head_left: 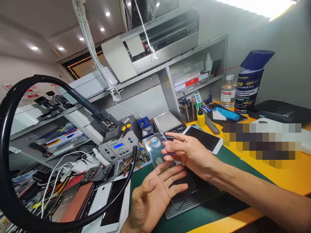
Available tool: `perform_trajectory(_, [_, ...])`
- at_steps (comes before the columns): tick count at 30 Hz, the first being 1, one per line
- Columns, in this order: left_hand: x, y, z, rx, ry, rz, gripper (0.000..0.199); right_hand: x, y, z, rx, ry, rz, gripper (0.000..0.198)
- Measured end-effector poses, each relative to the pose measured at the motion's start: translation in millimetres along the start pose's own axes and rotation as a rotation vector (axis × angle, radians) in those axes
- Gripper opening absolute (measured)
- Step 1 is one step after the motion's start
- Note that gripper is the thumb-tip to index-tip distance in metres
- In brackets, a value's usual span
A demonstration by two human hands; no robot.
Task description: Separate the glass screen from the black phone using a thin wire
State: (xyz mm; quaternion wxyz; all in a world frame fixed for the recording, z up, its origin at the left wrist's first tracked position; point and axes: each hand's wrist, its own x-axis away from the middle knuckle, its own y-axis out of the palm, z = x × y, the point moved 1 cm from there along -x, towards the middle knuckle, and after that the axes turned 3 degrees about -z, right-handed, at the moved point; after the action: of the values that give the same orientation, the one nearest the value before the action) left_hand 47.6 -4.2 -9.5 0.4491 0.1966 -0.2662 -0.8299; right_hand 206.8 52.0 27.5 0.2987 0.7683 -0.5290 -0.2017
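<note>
Clear pane [157,154] — right hand [194,155] pinching its upper edge, left hand [152,200] spread wide behind; apparently a handling step, next move likely wanting steady edge support.

A lamp [262,6], high above the right hand [191,155] and to its right, gives strong white glare; one shadow [224,204] lies below that forearm [257,192]. Beyond it, a patch [267,142] is pixelated (quite coarsely).
</note>
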Motion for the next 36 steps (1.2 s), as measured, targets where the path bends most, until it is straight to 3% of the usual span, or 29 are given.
perform_trajectory(5, [-2,-2,-2,0.033,-0.005,0.001,0.059,-2,-2,-1,-0.004,0.022,0.029,0.059])
perform_trajectory(7, [-3,-1,5,-0.04,0.006,0.081,0.056,-2,-4,0,0.036,-0.01,0.038,0.057])
perform_trajectory(12, [-8,2,26,-0.471,0.009,0.416,0.031,-4,-3,4,0.189,-0.088,0.028,0.051])
perform_trajectory(20, [-12,4,25,-0.656,-0.055,0.516,0.021,-7,-4,9,0.25,-0.101,0.039,0.05])
perform_trajectory(23, [-11,0,33,-0.697,-0.021,0.522,0.022,-12,-13,3,0.302,-0.178,0.076,0.048])
perform_trajectory(28, [-3,-15,52,-0.741,0.116,0.617,0.019,-19,-27,-24,0.432,-0.412,0.26,0.045])
perform_trajectory(30, [1,-21,54,-0.746,0.132,0.649,0.018,-17,-27,-32,0.476,-0.378,0.222,0.045])
perform_trajectory(36, [12,-43,58,-0.801,0.154,0.727,0.015,-9,-23,-34,0.905,-0.16,0.015,0.045])
